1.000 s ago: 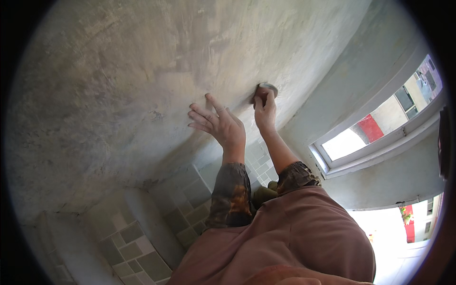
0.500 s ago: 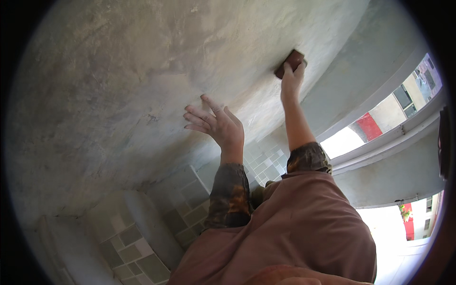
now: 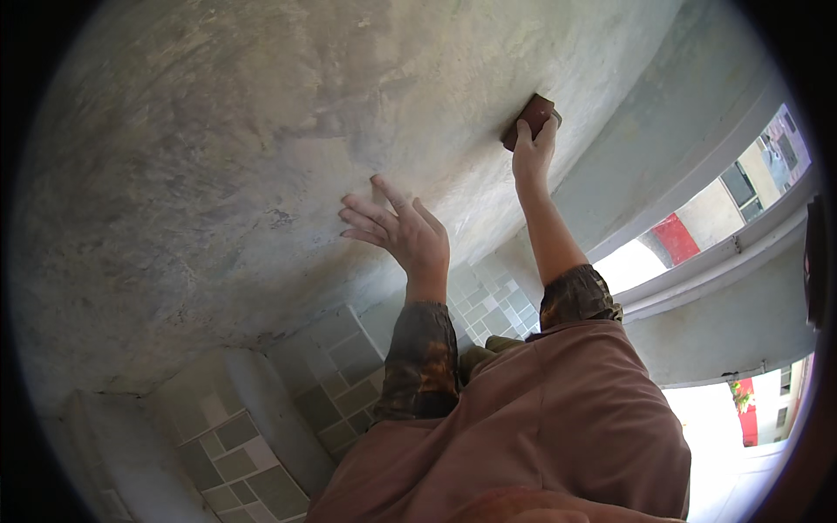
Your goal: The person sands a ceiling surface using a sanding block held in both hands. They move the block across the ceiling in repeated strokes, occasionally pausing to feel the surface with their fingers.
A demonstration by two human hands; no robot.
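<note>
From my end of the feed I have the reddish-brown block (image 3: 527, 122) high and right of centre, tilted, with its face up against the mottled grey plaster (image 3: 261, 96). The right hand (image 3: 534, 159) holds it, thumb on the near side; the far fingers are partly hidden, so I cannot tell how they wrap it. Lower and to the left, the left hand (image 3: 408, 234) holds nothing that I can see: its fingers are spread wide, their tips at the plaster, though I can't tell how firmly they press. Both forearms run down into dark patterned sleeves (image 3: 418, 353), and below them I see a brown garment (image 3: 540, 410). Out to the right is a slanted window (image 3: 628, 264). At lower left I make out grey and white rectangular tiles (image 3: 277, 492).
</note>
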